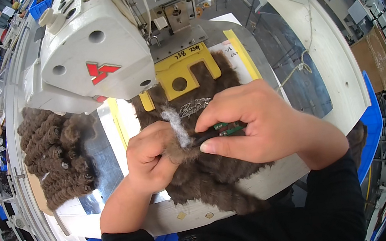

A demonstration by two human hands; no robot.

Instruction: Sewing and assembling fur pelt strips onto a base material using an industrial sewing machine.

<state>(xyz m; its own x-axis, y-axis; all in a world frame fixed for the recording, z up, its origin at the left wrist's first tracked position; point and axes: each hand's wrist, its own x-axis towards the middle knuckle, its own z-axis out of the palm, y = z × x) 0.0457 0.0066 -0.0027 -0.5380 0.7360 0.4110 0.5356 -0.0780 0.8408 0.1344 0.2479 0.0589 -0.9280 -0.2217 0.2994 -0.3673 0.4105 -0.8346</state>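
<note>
A white sewing machine (96, 60) stands ahead of the left grip (151, 155) and right grip (260, 120); brown fur (202, 181) lies beneath both; a yellow frame (168, 72) rests on it, farther ahead; the right is wrapped around green-handled snips (232, 130); the left pinches a fold of fur; a whitish tuft (177, 125) lies between.

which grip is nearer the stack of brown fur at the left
Left. The left grip is right of the fur stack, apart from it; the right grip is farther right, holding a green-handled tool.
</note>
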